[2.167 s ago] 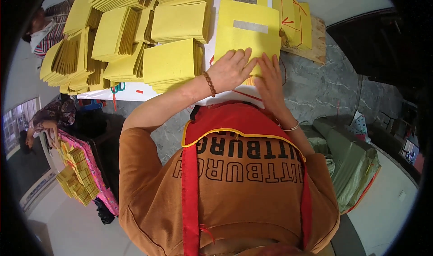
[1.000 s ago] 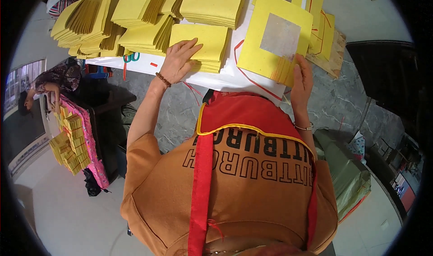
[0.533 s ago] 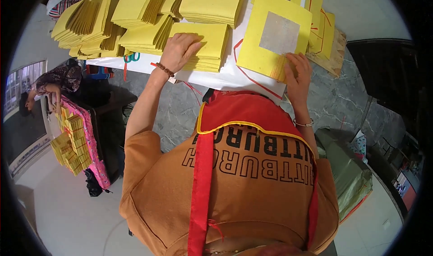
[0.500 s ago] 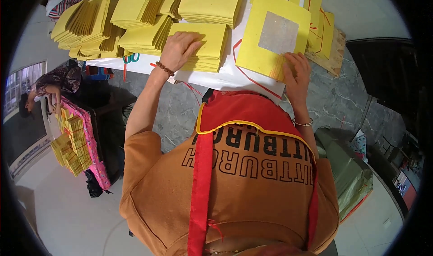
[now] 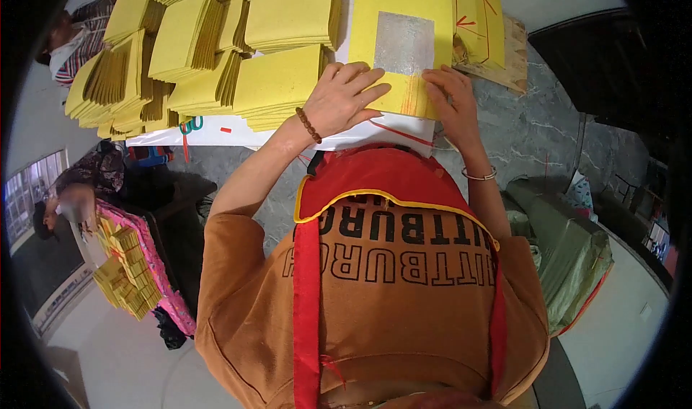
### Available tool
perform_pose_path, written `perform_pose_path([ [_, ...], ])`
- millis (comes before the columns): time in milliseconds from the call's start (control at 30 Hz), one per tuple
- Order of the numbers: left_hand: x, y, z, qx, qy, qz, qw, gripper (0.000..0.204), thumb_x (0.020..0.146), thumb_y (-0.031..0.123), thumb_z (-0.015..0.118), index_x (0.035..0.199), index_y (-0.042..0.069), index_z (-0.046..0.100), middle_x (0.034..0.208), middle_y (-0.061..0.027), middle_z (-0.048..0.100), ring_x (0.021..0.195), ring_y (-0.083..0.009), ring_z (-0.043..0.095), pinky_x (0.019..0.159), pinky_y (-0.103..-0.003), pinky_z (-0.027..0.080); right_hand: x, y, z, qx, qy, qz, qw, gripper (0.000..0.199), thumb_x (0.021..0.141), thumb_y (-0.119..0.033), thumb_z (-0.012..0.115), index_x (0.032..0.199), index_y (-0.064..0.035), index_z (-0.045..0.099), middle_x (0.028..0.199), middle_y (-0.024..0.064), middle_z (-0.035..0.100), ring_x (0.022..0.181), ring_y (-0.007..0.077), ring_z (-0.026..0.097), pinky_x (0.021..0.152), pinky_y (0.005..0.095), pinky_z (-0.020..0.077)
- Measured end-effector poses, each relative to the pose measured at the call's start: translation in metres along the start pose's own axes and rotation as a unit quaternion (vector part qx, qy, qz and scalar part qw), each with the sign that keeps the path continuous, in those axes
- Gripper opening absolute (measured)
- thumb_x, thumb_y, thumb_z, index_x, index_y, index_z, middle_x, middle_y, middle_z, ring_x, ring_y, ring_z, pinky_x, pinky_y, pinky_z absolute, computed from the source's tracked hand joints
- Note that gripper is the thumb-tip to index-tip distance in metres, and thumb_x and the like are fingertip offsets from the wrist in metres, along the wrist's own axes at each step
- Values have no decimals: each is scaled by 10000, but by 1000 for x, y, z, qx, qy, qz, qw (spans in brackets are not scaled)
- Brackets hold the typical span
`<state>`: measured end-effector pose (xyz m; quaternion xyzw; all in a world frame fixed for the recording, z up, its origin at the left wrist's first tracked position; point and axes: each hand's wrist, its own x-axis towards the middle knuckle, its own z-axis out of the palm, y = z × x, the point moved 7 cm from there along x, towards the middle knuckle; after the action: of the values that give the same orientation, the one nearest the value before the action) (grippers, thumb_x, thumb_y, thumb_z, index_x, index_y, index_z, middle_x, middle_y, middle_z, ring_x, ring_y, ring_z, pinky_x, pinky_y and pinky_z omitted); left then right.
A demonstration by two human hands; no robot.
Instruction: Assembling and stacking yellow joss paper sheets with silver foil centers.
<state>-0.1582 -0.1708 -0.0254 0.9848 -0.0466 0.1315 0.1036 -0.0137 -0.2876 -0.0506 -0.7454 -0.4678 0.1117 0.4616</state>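
Observation:
A sheet of yellow paper with a silver square (image 5: 405,41) lies on the white-covered table (image 5: 252,129), apparently topping a pile. My left hand (image 5: 344,100), a beaded bracelet at its wrist, reaches over the paper's lower left edge with its fingers spread. At the lower right edge, my right hand (image 5: 453,100) has curved fingers and its thumb against the paper, gripping that edge. A folded stack of yellow paper (image 5: 277,85) lies just left of my left hand. A red cord (image 5: 400,133) runs along the table below the paper.
More folded yellow stacks (image 5: 184,38) cover the table's left. Bundles tied with red string (image 5: 491,30) sit on a wooden board (image 5: 513,56) at right. Green-handled scissors (image 5: 191,124) lie at the front edge. Another person (image 5: 90,171) stands left by yellow bundles (image 5: 130,268).
My left hand has left the folded yellow stack and moved right to the silver-square paper. My right hand stays at that paper's right edge. The view has shifted slightly.

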Motion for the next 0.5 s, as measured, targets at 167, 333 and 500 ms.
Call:
perform_pose_path([
  [167,5,0,-9,-36,29,-1,999,326,806,289,637,1062,89,625,1124,-59,599,1014,-235,524,842,-355,376,-3,14,-13,-43,69,4,997,188,842,-132,594,1007,-66,656,1128,68,605,1123,278,497,978,373,362],
  [333,13,-2,-15,-111,69,9,991,129,820,165,633,870,46,641,808,-81,617,741,-248,559,688,-344,441,-4,23,-8,56,32,51,997,185,851,-150,593,977,-42,675,1174,96,562,1125,230,501,966,322,372],
  [500,19,-10,-17,-192,68,-9,979,103,806,120,626,831,19,625,743,-110,587,686,-275,555,626,-364,453,-6,35,-6,172,33,102,979,270,928,-193,492,955,0,679,1202,82,535,1125,184,488,951,290,374],
])
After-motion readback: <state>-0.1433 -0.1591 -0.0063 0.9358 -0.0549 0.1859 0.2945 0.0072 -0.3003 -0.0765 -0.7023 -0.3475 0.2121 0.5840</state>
